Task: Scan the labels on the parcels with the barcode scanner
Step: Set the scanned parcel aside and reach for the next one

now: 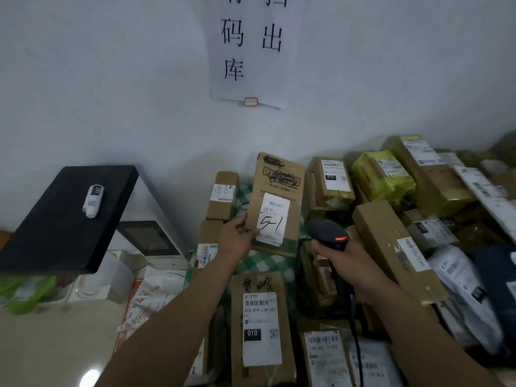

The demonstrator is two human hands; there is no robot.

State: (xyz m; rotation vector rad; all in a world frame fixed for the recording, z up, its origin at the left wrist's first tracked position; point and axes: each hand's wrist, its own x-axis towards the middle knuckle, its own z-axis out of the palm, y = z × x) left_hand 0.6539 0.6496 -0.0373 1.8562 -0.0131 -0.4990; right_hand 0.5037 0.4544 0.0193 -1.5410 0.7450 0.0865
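Pointing leftward at upright parcel (279, 174): scanner (325, 233)

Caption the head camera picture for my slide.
Left hand props up a brown parcel while right hand holds the scanner near its label.

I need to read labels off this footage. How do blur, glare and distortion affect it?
Head view, centre: the label on the held parcel shows handwritten 5-1, its barcode soft; head view, right edge: parcels smeared and bent by the wide lens; head view, lower left: a glare spot on the counter.
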